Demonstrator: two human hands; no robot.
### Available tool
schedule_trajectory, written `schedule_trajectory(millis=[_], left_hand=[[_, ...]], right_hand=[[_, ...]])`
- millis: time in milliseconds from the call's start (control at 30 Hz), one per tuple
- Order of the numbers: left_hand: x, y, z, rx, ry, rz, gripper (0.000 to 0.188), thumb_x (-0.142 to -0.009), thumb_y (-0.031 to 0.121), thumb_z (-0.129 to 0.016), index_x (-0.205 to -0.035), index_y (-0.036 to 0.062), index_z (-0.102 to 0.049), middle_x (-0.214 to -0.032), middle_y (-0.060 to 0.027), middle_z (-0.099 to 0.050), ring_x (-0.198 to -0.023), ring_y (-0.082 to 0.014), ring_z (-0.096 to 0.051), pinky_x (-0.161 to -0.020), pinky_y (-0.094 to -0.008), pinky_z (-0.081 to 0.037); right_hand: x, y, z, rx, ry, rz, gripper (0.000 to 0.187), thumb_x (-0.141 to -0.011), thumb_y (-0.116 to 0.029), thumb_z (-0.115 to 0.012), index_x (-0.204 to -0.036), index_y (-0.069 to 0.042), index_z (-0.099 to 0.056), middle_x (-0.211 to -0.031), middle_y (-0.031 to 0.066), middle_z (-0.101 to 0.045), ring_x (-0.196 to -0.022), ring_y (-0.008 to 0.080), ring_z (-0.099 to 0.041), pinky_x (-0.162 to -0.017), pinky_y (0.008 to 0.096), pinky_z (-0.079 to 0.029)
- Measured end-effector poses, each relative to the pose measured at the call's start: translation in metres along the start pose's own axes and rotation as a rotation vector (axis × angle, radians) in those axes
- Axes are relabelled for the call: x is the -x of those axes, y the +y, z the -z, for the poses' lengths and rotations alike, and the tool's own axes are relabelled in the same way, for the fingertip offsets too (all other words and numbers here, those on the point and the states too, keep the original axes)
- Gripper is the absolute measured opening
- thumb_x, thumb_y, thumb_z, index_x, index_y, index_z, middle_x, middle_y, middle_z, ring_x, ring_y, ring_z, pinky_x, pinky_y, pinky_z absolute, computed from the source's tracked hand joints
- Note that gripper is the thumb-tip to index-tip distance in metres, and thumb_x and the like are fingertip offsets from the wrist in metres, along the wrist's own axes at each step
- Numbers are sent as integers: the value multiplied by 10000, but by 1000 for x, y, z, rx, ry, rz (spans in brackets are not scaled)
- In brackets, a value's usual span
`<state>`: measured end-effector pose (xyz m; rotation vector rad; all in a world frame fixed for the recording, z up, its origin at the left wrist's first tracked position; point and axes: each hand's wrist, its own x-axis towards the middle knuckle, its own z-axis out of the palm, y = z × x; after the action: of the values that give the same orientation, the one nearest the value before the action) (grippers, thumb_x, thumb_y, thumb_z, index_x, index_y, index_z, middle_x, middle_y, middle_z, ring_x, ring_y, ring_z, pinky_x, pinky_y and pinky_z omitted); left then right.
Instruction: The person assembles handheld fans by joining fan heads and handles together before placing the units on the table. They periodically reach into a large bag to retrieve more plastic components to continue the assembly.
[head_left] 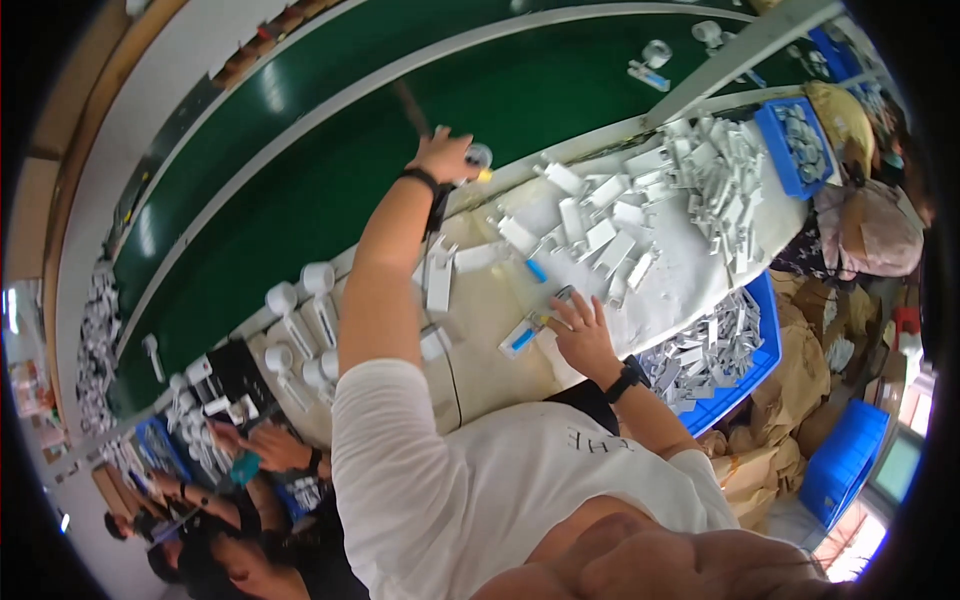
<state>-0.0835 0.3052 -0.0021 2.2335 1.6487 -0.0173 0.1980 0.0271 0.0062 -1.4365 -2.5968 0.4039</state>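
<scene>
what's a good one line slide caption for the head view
Left hand sets a small bottle at the green conveyor belt's edge; right hand rests on the worktable among white boxes.

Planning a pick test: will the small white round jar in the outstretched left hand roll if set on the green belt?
Probably. The jar looks round and small, so on its side it may roll. Likely light: the left hand holds it at full reach. Smooth plastic, maybe slippery.

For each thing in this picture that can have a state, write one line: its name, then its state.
left hand: stretched out to the belt's edge, closed on a small round white piece.
right hand: fingers spread, resting on the table by a small blue and white part.
white boxes: lying in a loose heap on the table.
blue crate: filled with white parts.
green conveyor belt: mostly bare; moving or not, cannot tell.
</scene>
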Motion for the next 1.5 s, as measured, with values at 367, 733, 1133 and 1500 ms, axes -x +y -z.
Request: schedule_trajectory(millis=[367, 733, 1133, 1500], left_hand=[[47, -7, -36, -2, 211, 62, 427, -669, 221, -646, -995, 53, -427, -745, -145, -629, -685, -320, -617, -615, -435, -464], [107, 69, 30, 1725, 44, 3, 279, -822, 179, -488, -1014, -20, -524, -859, -120, -625, -732, -225, -617, -701, -362, -500], [307, 193, -42, 1865, 144, 523, 360, -836, 274, -457, -1089, 18, -458, -855, -127, -572, -806, -252, -576, -848, -427, -440], [240, 265, -36, 1508, -91, 521, 438, -812, 158, -457, -1228, 58, -361, -899, -134, -573, -754, -196, -582, -646, -313, -489]], right_hand=[[13, -31, 17, -137, 175, -186, 381, -681, -120, -655, -1043, -102, -537, -1242, 95, -426, -1219, 354, -312, -981, 465, -291], [10, 20, 57, -859, 268, -281, 464, -746, -111, -634, -1176, -45, -474, -1184, 147, -494, -1135, 291, -447, -949, 364, -358], [19, 360, 92, -67, 779, -770, 380, -744, -235, -638, -1081, -73, -565, -1061, 162, -571, -1003, 321, -527, -873, 352, -406], [291, 379, -73, -261, 920, -1731, 518, -731, -407, -606, -1073, -21, -564, -1046, 191, -558, -1034, 332, -491, -890, 375, -374]])
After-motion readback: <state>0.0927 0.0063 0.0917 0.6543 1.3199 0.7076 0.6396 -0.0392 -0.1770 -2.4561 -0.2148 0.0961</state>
